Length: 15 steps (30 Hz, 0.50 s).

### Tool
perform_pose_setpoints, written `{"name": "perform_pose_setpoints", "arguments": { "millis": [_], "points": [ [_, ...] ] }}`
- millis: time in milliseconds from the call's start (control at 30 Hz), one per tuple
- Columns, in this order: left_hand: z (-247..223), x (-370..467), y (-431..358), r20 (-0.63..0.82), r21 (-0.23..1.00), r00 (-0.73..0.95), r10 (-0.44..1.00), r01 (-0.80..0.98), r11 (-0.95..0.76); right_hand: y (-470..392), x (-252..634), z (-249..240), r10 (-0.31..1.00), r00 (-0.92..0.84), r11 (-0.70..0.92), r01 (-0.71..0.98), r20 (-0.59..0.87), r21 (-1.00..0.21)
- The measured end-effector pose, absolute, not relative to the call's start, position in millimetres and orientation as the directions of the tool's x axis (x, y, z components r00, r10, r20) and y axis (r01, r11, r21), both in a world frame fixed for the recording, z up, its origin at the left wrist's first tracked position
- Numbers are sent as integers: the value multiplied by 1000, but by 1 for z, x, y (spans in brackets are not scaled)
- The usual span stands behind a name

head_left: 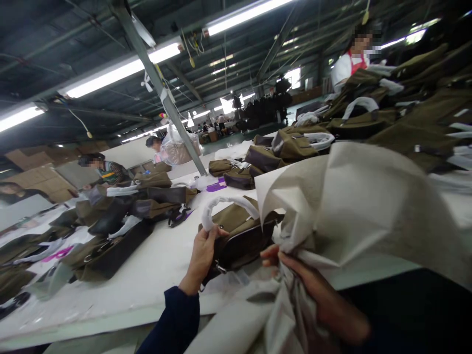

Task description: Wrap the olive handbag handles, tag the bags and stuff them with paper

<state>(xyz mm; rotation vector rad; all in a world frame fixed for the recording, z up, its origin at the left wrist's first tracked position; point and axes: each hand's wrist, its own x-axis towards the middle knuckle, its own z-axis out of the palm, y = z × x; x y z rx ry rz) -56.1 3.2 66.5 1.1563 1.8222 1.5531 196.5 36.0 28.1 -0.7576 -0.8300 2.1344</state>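
Note:
An olive and dark brown handbag (pixel 239 246) with a zip lies on the white table before me. White wrapping covers its raised handle (pixel 230 200). My left hand (pixel 202 258) pinches the bag at its left edge, near the foot of the handle. A large crumpled sheet of whitish paper (pixel 361 201) rises over the bag's right side and hangs down toward me. My right hand (pixel 302 275) is closed around the bunched middle of this paper, just right of the bag. Part of the bag's right end is hidden behind the paper.
More handbags (pixel 121 216) lie along the left of the white table (pixel 147 285). Others (pixel 280 150) sit behind, and a big heap (pixel 424 118) fills the right. A slanted metal post (pixel 173 113) stands at the table. Co-workers (pixel 106 169) are at the far side.

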Motion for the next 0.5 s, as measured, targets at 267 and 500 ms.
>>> {"name": "perform_pose_setpoints", "arguments": {
  "millis": [267,500],
  "points": [
    [69,-63,-1,122,944,-474,872,327,46,58,70,1,666,-613,-746,-560,-425,-360],
    [28,-84,-2,285,468,-259,923,878,101,64,64,-26,657,-668,-746,-510,-350,-428]
  ]
}}
